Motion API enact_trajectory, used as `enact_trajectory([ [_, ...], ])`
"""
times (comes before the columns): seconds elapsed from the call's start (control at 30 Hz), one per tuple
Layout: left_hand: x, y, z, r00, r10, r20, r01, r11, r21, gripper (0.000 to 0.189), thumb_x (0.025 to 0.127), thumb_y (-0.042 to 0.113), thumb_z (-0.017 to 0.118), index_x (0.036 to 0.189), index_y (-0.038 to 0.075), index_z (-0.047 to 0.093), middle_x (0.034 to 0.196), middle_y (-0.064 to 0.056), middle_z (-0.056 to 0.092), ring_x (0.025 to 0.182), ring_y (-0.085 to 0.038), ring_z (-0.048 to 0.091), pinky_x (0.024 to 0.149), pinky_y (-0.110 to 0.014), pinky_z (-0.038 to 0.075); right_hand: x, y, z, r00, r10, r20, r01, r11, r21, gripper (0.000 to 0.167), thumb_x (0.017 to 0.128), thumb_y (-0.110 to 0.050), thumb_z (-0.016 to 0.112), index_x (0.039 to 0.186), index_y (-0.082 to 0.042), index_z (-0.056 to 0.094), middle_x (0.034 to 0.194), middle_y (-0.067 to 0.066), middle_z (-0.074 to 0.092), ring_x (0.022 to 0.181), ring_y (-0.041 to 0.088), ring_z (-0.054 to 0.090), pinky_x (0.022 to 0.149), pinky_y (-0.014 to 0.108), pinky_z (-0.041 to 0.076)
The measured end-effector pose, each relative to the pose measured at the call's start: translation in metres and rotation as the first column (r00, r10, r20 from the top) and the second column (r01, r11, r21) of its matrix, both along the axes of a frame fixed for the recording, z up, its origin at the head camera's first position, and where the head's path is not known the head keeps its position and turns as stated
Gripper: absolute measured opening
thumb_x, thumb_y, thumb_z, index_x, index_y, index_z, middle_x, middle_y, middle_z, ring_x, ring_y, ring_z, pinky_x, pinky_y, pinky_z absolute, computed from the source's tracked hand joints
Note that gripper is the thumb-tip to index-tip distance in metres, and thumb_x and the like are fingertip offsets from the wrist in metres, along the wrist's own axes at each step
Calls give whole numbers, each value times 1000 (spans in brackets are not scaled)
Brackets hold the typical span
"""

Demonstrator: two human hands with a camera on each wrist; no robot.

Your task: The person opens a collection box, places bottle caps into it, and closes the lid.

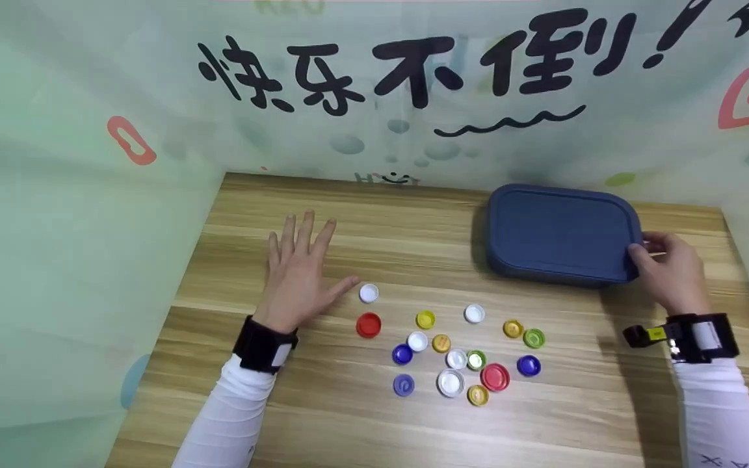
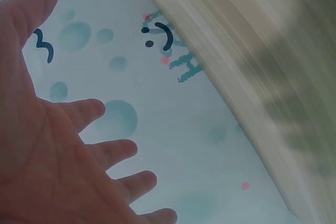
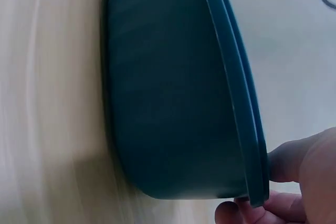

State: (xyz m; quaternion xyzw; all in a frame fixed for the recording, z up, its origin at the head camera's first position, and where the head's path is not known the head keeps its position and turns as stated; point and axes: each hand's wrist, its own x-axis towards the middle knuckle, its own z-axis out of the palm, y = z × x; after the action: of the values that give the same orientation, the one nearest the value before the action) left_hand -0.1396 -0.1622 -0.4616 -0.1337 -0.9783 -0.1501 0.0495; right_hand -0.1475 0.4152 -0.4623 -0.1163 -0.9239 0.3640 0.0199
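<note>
At the back right of the table stands a dark blue lidded box (image 1: pixel 563 231), its lid on. My right hand (image 1: pixel 677 273) pinches the lid's rim at the box's right end, thumb on top and fingers curled beneath, as the right wrist view shows with the box's side wall (image 3: pixel 168 87). Toward the left, my left hand (image 1: pixel 296 283) is spread with straight fingers, palm down and holding nothing. Its thumb points at a white bottle cap (image 1: pixel 368 293) just apart from it. A red cap (image 1: pixel 368 325) lies a little nearer the front.
Several bottle caps lie scattered over the middle of the wooden table (image 1: pixel 322 416), among them a yellow cap (image 1: pixel 425 319), a green cap (image 1: pixel 534 338), a blue cap (image 1: pixel 529 366) and a pinkish-red cap (image 1: pixel 495 377). A printed pale cloth (image 1: pixel 348 143) hangs behind the table's back edge.
</note>
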Motion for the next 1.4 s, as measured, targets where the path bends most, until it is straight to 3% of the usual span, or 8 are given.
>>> enact_trajectory([
  [0.1,0,0,-1,1000,-7,-7,7,1000,0,104,91,71,69,170,17,27,175,-21,12,160,-48,4,124,-72,2,-3,-16,-1,999,34,-19,-34,999,-3,61,110,-36,54,148,11,50,132,32,61,112,34,60,73,11,45],
  [0.37,-1,3,-1,1000,-7,-8,7,1000,4,103,92,68,70,169,17,27,175,-22,13,160,-48,6,124,-72,4,-5,-57,1,993,107,-44,-109,993,-53,60,109,-35,57,148,10,50,126,30,63,111,40,64,70,11,48],
  [0.87,-8,11,-5,1000,-17,-2,17,1000,23,101,92,67,71,169,16,29,174,-22,15,159,-48,9,124,-71,7,-8,-116,-6,974,199,-106,-207,976,-66,58,107,-30,64,147,9,52,111,22,66,94,33,67,68,19,52],
  [1.03,-11,21,-5,999,-38,37,34,995,98,98,94,64,71,168,14,31,174,-21,19,160,-45,9,127,-65,6,-8,-129,-5,970,217,-110,-224,972,-63,57,106,-30,66,147,8,53,109,20,67,94,33,68,71,23,52],
  [1.17,-18,36,-5,993,-89,73,68,965,253,91,99,58,69,166,9,33,171,-22,27,158,-42,20,128,-58,18,-8,-136,-5,969,221,-113,-230,971,-65,57,106,-30,66,147,7,53,108,20,67,93,32,67,73,25,52],
  [1.27,-26,50,-5,989,-111,97,64,916,396,81,102,47,69,163,4,37,165,-21,37,152,-38,35,124,-51,32,-8,-140,-5,967,226,-116,-236,969,-78,57,106,-28,66,149,7,52,108,20,67,93,32,67,73,26,52],
  [1.4,-38,66,-10,988,-76,137,-10,844,536,68,104,30,70,158,-2,43,146,-20,54,124,-33,59,103,-43,52,-7,-144,-9,968,223,-112,-234,967,-99,58,106,-28,66,150,6,50,109,20,66,93,31,67,73,25,53],
])
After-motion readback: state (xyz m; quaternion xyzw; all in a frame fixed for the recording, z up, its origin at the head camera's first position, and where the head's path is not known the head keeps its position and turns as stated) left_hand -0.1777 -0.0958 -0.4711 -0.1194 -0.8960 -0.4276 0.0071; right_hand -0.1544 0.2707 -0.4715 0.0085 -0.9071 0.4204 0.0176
